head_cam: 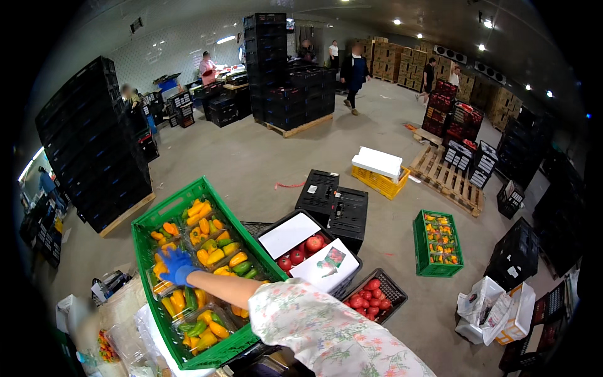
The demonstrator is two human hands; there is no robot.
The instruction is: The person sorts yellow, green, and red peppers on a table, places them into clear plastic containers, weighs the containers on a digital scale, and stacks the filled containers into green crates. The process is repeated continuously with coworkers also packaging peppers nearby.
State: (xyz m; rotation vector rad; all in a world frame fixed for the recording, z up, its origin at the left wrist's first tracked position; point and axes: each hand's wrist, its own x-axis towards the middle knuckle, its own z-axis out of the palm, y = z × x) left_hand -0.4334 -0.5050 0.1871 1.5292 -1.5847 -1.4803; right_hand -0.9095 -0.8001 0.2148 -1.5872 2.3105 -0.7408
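My right hand [178, 267], in a blue glove, is spread over clear plastic trays of small yellow, orange and green peppers [214, 256]. Its fingers are apart and rest on or just above the packs on the left side. Those trays lie in rows inside a green plastic crate [141, 240], which is tilted in view. A floral sleeve [325, 325] covers my upper arm and hides part of the crate's right edge. My left hand is out of view.
Right of the crate stands a box of tomatoes [297, 257] with white flaps, beside a black crate of red tomatoes [400, 296]. Another green crate [418, 249] of peppers sits on the floor. Stacked black crates [94, 151] rise at left. Several people stand or walk farther back.
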